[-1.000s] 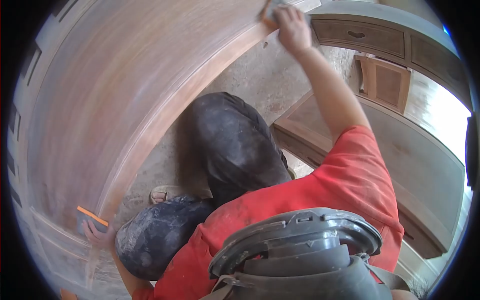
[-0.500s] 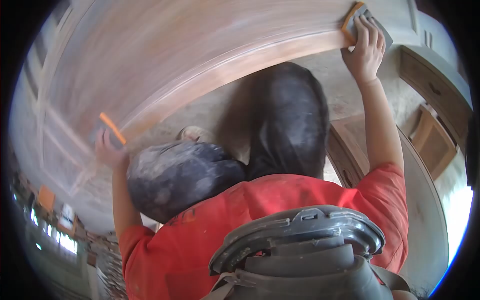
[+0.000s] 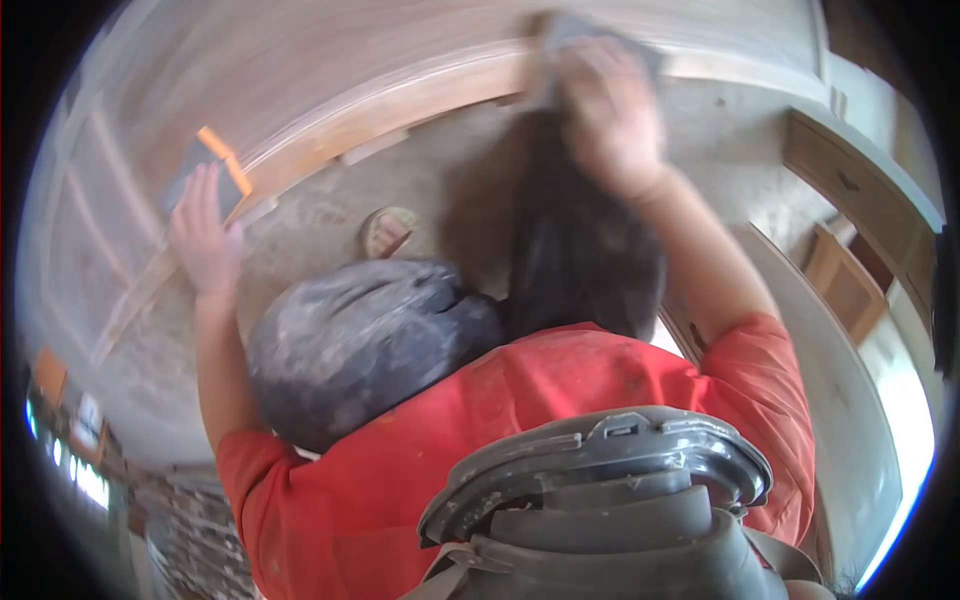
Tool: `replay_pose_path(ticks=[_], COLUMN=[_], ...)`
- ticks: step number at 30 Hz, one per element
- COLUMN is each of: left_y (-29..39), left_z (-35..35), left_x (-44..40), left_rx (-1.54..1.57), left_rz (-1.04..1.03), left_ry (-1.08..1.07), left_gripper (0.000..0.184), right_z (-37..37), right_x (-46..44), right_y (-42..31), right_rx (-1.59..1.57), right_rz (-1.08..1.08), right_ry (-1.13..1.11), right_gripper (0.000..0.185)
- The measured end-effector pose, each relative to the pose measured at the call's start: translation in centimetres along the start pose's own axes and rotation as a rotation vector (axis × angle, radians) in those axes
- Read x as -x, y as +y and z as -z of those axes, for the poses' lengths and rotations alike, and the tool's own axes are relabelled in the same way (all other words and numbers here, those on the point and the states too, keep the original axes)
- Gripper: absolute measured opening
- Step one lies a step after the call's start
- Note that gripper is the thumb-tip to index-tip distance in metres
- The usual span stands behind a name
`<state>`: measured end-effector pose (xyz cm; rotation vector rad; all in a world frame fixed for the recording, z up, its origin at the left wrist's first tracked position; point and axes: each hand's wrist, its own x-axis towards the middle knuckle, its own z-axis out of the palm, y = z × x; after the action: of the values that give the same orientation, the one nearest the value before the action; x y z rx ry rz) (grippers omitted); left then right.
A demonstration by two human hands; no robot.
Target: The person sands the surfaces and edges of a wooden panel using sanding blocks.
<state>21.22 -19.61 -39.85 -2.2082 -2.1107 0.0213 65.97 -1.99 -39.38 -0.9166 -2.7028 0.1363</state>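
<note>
My left hand [image 3: 207,228] lies with fingers stretched over a sanding block [image 3: 236,172] with a grey face and an orange edge. That block rests at the left part of a large pale wooden panel [image 3: 330,65] with a moulded rim. Farther right, my right hand [image 3: 615,120] is smeared by motion. Its fingers press on a second grey sanding block [image 3: 570,32], at the panel's near rim above my right knee. The undersides of both blocks are hidden.
My dusty dark-trousered left leg [image 3: 350,340] is bent beneath the panel, with a sandalled foot [image 3: 388,235] on the concrete floor [image 3: 310,225]. A wooden drawer front [image 3: 850,170] and a small wooden frame [image 3: 845,280] stand at right. A grey respirator [image 3: 610,490] fills the lower middle.
My right hand has swept its sanding block leftward along the panel's rim. My left hand has shifted slightly up with its block, and the view has tilted, showing more floor.
</note>
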Motion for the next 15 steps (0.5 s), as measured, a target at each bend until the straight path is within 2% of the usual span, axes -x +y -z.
replay_pose_path(ticks=[2,5,6,7,8,10,12,14,15], left_y=[-1.6,-2.0,-1.9,-1.9,-2.0,-1.9,-1.6,-1.4,-1.2], left_z=[-0.7,-0.9,-1.0,-1.0,-1.0,-1.1,-1.3,-1.5,-1.5], left_x=[0.5,0.5,0.5,0.4,0.4,0.3,0.6,0.8,0.7], left_rx=[0.025,0.002,0.003,0.009,0.013,0.009,0.006,-0.017,-0.031], left_rz=[-0.022,-0.051,-0.053,-0.058,-0.061,-0.055,-0.027,0.002,0.017], left_ry=[0.086,0.126,0.126,0.135,0.145,0.152,0.167,0.173,0.171], left_gripper=[0.076,0.072,0.072,0.072,0.071,0.071,0.071,0.071,0.071], right_z=[-1.0,-0.6,-0.7,0.0,0.1,2.3,2.3,0.7,0.6], right_x=[-1.2,-0.7,0.4,1.0,2.6,3.5,3.1,2.0,1.1], right_y=[-4.9,-3.3,-1.0,1.7,4.8,9.4,7.9,3.8,0.5], right_rx=[0.034,0.012,0.036,-0.074,0.18,0.439,0.466,0.307,0.237], right_rz=[0.067,0.032,-0.006,-0.058,-0.108,-0.241,-0.334,-0.266,-0.212], right_ry=[-0.083,-0.049,0.019,0.083,0.087,0.089,0.062,0.088,0.032], right_gripper=[0.051,0.048,0.046,0.05,0.047,0.043,0.045,0.048,0.05])
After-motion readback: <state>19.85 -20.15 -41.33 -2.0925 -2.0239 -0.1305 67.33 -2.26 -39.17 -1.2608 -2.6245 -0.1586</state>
